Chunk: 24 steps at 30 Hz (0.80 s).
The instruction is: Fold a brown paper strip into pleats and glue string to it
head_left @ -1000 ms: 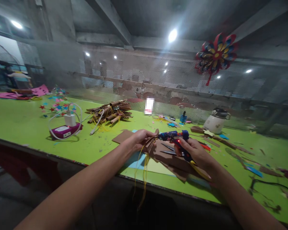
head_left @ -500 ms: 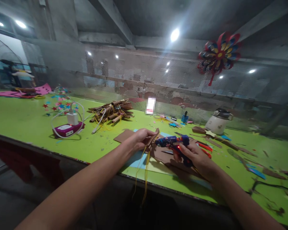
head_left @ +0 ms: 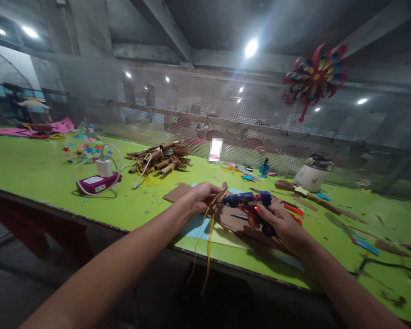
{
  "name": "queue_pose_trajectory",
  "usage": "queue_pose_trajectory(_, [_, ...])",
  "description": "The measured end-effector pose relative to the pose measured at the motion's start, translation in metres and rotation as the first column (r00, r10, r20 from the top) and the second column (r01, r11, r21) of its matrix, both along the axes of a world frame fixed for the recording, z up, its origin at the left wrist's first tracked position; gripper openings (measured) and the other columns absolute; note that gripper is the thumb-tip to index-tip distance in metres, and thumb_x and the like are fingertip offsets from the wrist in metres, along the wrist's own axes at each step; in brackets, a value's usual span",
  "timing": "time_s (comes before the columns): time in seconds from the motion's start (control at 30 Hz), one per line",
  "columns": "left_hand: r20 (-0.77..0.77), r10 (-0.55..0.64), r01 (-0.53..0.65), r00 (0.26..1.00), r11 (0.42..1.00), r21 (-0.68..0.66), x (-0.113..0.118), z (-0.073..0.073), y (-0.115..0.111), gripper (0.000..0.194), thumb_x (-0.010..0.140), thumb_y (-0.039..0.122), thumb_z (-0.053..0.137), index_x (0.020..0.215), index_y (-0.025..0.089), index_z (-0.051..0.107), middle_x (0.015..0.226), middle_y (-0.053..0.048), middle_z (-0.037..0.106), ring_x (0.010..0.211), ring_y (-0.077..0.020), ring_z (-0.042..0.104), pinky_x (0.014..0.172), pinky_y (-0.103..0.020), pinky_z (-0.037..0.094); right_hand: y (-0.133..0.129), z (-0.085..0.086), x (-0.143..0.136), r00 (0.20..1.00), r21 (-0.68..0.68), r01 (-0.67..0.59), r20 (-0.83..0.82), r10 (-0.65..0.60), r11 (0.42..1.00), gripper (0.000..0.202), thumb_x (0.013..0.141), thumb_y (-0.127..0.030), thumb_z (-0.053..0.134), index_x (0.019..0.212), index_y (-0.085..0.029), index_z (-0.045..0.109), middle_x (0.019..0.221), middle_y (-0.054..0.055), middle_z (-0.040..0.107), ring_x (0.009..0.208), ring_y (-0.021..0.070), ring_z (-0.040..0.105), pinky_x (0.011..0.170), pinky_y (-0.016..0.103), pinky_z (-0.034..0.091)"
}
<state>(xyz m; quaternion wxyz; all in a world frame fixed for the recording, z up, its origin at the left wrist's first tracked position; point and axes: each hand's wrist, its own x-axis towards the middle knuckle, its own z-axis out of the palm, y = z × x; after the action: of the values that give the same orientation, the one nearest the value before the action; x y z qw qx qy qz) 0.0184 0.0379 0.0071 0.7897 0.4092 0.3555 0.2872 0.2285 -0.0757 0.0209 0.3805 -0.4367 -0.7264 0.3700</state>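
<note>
My left hand (head_left: 204, 195) is closed on a narrow brown cardboard piece (head_left: 222, 192), held tilted above the table. Yellow strings (head_left: 209, 246) hang from that piece over the table's front edge. In my right hand (head_left: 277, 219) is a dark blue glue gun (head_left: 248, 200) with a small red light glowing on it. Its nozzle points left and is at or very near the cardboard piece; exact contact cannot be made out. Beneath both hands lie brown cardboard sheets (head_left: 180, 193) and light blue paper (head_left: 196, 227).
On the green table (head_left: 137, 214) are a purple power strip (head_left: 97, 183), a pile of rolled brown tubes (head_left: 162, 160), red-handled scissors (head_left: 294, 210), a white jug (head_left: 308, 176), cardboard scraps and paper stars. A mesh screen (head_left: 192, 109) stands behind.
The camera view has shifted very slightly. Both hands, the cardboard piece and the glue gun keep nearly the same positions and grips.
</note>
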Motion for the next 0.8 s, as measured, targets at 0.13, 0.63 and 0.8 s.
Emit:
queue_pose_trajectory(0.13, [-0.012,0.043,-0.044,0.999,0.995,-0.093,0.001,0.006,-0.007,0.016,0.073,0.018,0.056,0.081,0.007,0.063,0.058,-0.008,0.062,0.053,-0.0164,0.055,0.063,-0.032,0.044,0.002,0.0,0.001,0.999,0.02,0.026,-0.019,-0.025,0.999,0.049,0.086,-0.058,0.043,0.068,-0.014,0.058,0.064,0.004,0.055,0.06,0.0137,0.048,0.056,0.026,0.039])
queue_pose_trajectory(0.63, [0.056,0.103,-0.099,0.993,0.993,-0.07,0.003,0.004,-0.004,0.011,0.076,0.013,0.053,0.07,0.007,0.06,0.057,-0.008,0.063,0.05,-0.0153,0.055,0.06,-0.029,0.045,0.003,-0.011,0.011,0.985,-0.025,-0.117,-0.128,0.113,0.993,0.048,0.088,-0.054,0.043,0.069,-0.013,0.059,0.064,0.005,0.055,0.058,0.0141,0.048,0.053,0.026,0.036])
queue_pose_trajectory(0.8, [0.113,0.055,-0.058,0.992,0.998,0.017,0.005,0.005,-0.007,0.018,0.08,0.015,0.049,0.069,0.006,0.061,0.057,-0.01,0.063,0.046,-0.0164,0.054,0.054,-0.031,0.045,0.006,-0.009,0.012,0.954,-0.039,-0.132,-0.276,0.116,0.991,0.041,0.087,-0.05,0.046,0.076,-0.014,0.061,0.065,0.005,0.056,0.062,0.0166,0.051,0.059,0.029,0.039])
